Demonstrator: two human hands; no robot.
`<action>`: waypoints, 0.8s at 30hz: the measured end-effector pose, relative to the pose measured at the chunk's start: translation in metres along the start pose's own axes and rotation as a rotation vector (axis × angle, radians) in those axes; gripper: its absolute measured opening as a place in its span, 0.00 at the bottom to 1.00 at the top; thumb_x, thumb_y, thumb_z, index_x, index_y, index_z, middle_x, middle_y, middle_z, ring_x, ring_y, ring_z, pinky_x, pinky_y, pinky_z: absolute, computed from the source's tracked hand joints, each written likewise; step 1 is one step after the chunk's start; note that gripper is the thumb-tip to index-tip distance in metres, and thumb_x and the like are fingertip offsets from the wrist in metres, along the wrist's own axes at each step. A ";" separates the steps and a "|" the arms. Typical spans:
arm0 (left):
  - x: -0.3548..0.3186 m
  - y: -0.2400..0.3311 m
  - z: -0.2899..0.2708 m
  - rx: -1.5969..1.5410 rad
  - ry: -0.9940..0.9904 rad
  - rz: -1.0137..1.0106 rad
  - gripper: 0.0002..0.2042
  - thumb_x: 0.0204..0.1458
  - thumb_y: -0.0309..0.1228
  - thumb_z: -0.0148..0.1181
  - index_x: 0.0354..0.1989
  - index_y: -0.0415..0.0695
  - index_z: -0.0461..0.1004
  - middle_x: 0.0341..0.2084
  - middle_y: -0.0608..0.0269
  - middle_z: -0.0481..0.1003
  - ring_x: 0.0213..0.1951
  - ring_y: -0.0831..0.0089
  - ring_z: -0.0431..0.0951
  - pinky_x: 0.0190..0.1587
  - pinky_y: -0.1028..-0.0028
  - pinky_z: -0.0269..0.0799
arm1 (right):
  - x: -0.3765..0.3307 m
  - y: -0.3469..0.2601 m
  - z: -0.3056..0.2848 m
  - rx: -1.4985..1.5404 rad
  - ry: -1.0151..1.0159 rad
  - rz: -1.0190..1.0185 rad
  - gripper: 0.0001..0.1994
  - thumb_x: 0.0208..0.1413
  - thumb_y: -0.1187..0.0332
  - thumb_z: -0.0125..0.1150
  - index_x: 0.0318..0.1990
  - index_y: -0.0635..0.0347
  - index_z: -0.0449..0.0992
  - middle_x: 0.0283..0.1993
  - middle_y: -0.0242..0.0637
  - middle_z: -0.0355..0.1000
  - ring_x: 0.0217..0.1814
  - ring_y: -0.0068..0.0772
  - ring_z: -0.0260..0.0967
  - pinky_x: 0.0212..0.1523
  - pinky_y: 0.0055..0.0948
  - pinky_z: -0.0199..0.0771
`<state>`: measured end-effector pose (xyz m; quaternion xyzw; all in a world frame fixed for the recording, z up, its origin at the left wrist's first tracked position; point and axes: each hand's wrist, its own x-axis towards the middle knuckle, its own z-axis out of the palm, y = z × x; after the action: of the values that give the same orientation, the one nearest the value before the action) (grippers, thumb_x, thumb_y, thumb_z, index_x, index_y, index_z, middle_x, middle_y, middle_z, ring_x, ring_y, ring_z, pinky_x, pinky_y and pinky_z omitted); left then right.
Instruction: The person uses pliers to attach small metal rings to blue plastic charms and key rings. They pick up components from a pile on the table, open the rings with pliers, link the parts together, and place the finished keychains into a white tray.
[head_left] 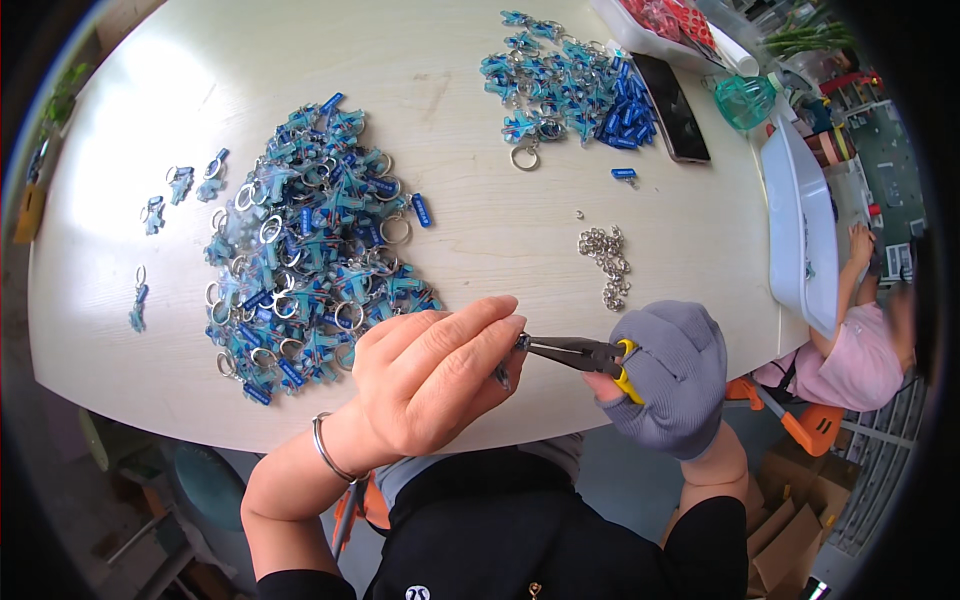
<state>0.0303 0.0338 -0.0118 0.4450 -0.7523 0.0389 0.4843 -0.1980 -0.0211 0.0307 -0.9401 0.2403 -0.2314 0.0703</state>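
Pliers (578, 352), yellow-handled, are gripped in the gloved right hand (670, 375) at the near table (480, 250) edge; their tip meets a small part pinched in the bare left hand (430, 375). Beyond lie loose rings (606, 262) and blue keychain piles (310, 250).

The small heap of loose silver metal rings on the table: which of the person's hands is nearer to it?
Right. The grey-gloved right hand sits just below the small heap of loose silver metal rings; the bare left hand lies farther down-left.
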 end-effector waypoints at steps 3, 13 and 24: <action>-0.001 -0.001 -0.001 0.003 -0.010 0.013 0.17 0.36 0.20 0.68 0.39 0.37 0.76 0.34 0.54 0.78 0.20 0.75 0.73 0.20 0.80 0.68 | -0.001 -0.001 0.001 0.012 0.006 0.010 0.15 0.38 0.66 0.74 0.28 0.62 0.73 0.37 0.39 0.70 0.38 0.42 0.67 0.37 0.39 0.67; 0.000 -0.004 -0.004 0.043 -0.055 0.069 0.16 0.39 0.23 0.64 0.41 0.36 0.76 0.35 0.52 0.78 0.24 0.73 0.76 0.22 0.79 0.69 | -0.001 -0.002 0.001 0.016 0.020 0.022 0.14 0.37 0.65 0.73 0.24 0.59 0.71 0.38 0.38 0.70 0.40 0.42 0.67 0.38 0.39 0.67; -0.001 0.004 -0.010 0.060 -0.115 0.017 0.19 0.37 0.18 0.66 0.42 0.38 0.75 0.38 0.53 0.79 0.27 0.70 0.77 0.25 0.77 0.69 | -0.004 -0.009 -0.002 0.012 0.013 0.086 0.13 0.38 0.64 0.72 0.23 0.60 0.73 0.40 0.39 0.70 0.42 0.43 0.67 0.42 0.39 0.67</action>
<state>0.0346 0.0413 -0.0059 0.4544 -0.7810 0.0399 0.4266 -0.1983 -0.0109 0.0328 -0.9270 0.2795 -0.2355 0.0845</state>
